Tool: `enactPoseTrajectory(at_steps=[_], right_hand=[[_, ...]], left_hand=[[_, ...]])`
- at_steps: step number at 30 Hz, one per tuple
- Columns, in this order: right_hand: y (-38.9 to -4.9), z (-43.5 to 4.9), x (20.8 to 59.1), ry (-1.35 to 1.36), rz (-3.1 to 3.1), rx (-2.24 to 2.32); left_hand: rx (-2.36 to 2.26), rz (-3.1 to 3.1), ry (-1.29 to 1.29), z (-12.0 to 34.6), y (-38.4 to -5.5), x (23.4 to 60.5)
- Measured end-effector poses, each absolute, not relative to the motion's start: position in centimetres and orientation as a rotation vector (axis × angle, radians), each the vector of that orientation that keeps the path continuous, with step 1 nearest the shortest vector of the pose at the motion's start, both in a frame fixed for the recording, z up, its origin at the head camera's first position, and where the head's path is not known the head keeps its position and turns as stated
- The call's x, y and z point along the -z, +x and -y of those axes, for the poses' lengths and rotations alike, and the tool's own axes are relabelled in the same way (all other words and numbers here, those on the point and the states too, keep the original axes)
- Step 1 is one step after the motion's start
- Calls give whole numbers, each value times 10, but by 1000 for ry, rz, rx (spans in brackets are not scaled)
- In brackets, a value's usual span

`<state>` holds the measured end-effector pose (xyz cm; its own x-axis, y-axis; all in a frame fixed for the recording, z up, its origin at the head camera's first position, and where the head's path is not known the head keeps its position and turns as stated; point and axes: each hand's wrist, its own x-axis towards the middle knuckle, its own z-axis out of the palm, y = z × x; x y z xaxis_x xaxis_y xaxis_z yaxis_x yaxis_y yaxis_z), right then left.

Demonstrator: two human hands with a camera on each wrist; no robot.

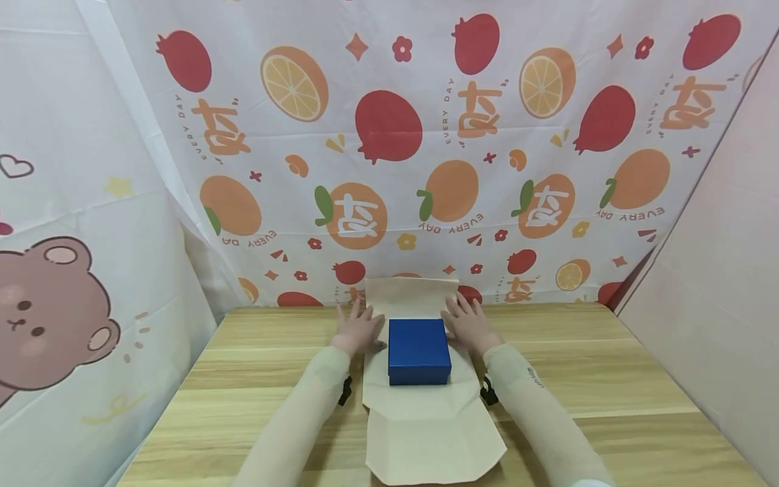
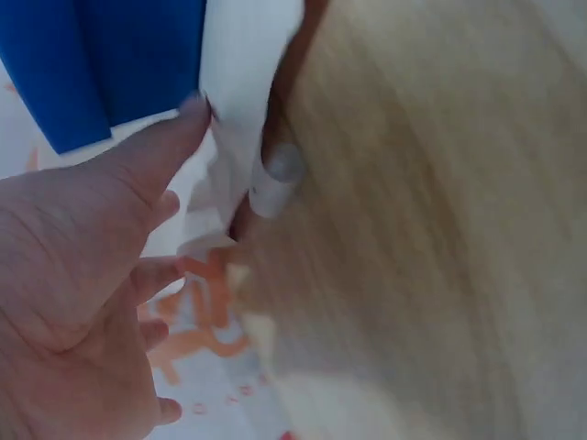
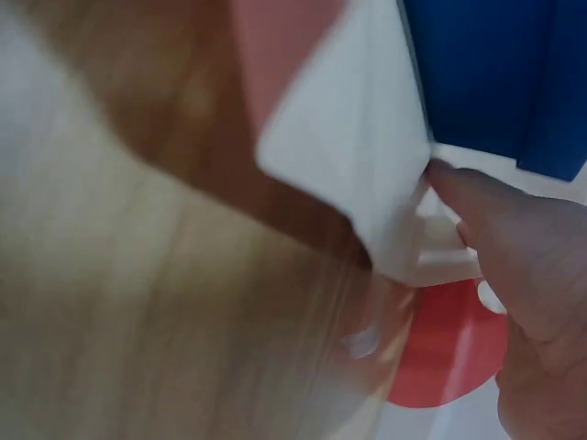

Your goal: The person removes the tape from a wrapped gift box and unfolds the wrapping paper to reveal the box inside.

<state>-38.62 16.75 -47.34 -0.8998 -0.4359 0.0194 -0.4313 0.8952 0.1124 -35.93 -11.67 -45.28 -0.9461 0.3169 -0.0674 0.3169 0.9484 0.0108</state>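
A closed blue box point(image 1: 418, 345) sits on a long cream sheet of paper point(image 1: 420, 433), which has fold lines across it. My left hand point(image 1: 358, 328) is at the left of the box with fingers spread. In the left wrist view its thumb point(image 2: 174, 137) touches the paper beside the box corner. On the other side, my right hand point(image 1: 471, 325) reaches forward with its fingers extended, its thumb point(image 3: 459, 183) on the paper right by the box. The paper's side edges lift up off the table near both hands. A small translucent curled strip point(image 2: 278, 179) sticks out from the left edge.
Wooden tabletop point(image 1: 262, 406) extends to both sides. A fruit-print cloth point(image 1: 389, 189) hangs along the back edge, with the paper's far end point(image 1: 410, 294) standing against it. A bear-print cloth point(image 1: 55, 318) hangs at left, a plain pale panel point(image 1: 712, 270) at right.
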Motion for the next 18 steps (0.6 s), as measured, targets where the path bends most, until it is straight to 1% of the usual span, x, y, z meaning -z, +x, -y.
enactPoseTrajectory(at_steps=[5, 10, 18], right_hand=[[-389, -175, 479, 690, 3135, -31], [-390, -181, 480, 639, 3226, -130], [-385, -183, 475, 631, 3264, -228]], left_hand=[[-79, -2967, 440, 123, -364, 457], [-103, -2940, 399, 123, -365, 454], [-159, -2897, 356, 126, -365, 455]])
